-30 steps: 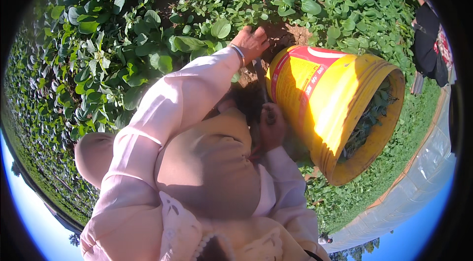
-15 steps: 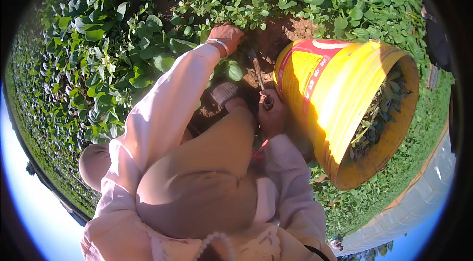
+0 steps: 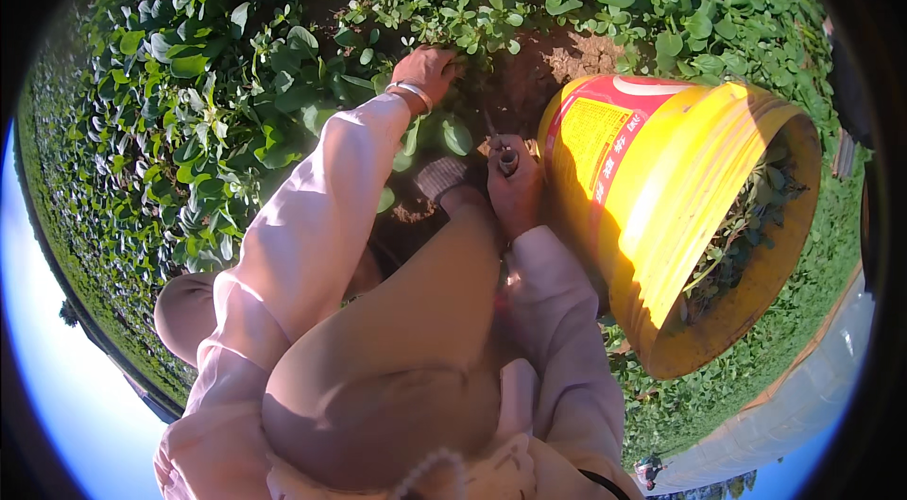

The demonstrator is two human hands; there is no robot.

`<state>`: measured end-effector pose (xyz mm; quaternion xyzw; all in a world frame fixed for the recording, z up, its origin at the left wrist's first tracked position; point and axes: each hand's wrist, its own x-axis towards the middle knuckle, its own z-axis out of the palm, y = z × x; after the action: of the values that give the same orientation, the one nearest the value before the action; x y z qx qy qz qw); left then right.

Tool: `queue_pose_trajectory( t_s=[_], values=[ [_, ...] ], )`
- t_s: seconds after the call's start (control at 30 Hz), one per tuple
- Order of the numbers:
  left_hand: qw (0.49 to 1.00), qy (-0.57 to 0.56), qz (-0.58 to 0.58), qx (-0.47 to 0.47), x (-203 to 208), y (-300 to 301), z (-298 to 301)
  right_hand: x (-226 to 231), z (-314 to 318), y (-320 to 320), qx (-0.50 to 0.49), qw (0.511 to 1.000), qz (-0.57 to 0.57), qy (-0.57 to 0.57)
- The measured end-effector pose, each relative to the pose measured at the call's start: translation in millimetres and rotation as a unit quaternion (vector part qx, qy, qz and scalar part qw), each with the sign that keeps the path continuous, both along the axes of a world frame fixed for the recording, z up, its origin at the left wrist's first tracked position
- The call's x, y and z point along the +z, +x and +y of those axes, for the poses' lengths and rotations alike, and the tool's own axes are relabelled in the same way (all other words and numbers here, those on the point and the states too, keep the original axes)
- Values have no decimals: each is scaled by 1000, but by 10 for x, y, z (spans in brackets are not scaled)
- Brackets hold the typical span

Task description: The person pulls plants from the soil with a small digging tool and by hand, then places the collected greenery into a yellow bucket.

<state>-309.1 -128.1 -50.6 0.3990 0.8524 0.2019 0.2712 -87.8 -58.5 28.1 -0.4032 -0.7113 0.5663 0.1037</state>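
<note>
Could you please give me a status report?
Left hand among plants. Right hand gripping tool. Bucket close on its right, may crowd it.

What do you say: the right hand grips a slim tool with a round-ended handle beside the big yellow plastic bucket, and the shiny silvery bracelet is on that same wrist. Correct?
Not the wrist: the head view shows the shiny silvery bracelet on the wrist of the left hand. The right hand does grip the slim tool beside the big yellow plastic bucket.
</note>
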Motion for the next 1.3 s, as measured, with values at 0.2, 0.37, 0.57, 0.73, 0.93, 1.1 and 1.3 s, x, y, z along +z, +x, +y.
queue_pose_trajectory(
  t_s=[0.2,0.37,0.57,0.73,0.93,1.1,1.3],
  values=[
    [964,66,215,-141,347,217,-381,202,-56,151,-12,1000,17,19],
    [980,46,175,-80,361,192,-468,123,-2,26,37,999,6,33],
    [979,8,168,114,64,-8,-294,18,48,-383,74,995,-1,61],
    [974,-182,127,-40,293,-52,17,-42,145,-335,40,999,3,22],
    [978,-176,113,-21,12,-229,-179,23,61,-471,60,997,18,38],
    [979,-204,21,-6,180,-201,164,-123,184,-609,-9,1000,13,-24],
    [994,-19,67,-86,-307,-555,-362,458,41,202,41,998,-13,-35]
  ],
)
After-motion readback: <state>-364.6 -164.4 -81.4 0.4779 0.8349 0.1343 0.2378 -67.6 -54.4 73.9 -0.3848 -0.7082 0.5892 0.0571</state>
